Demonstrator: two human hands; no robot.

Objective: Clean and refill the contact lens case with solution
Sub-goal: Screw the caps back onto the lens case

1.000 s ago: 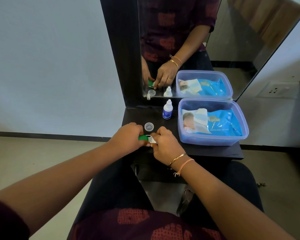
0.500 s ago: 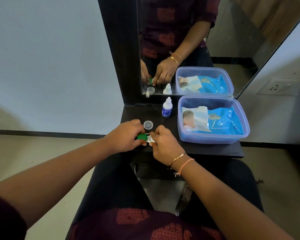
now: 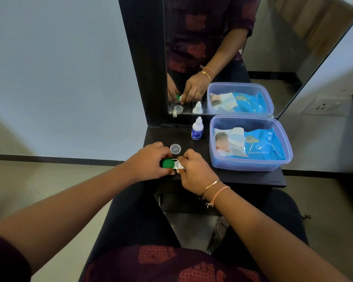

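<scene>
Here both hands grip the case [image 3: 174, 164]: left hand [image 3: 149, 160] pinches the green cap [image 3: 168, 163], right hand [image 3: 194, 169] steadies the open well. Twist gently, keep it level.

Maroon patterned sleeves, right-wrist bangle [image 3: 210, 185]

A: Which items are green or white?
B: The lens case [image 3: 172, 164] has a green cap and white body; the solution bottle [image 3: 196, 129] is white, blue-labelled.
A: The rest?
B: Black desk [image 3: 243, 176]; translucent blue tub [image 3: 251, 162]; maroon patterned shirt [image 3: 161, 263].
</scene>
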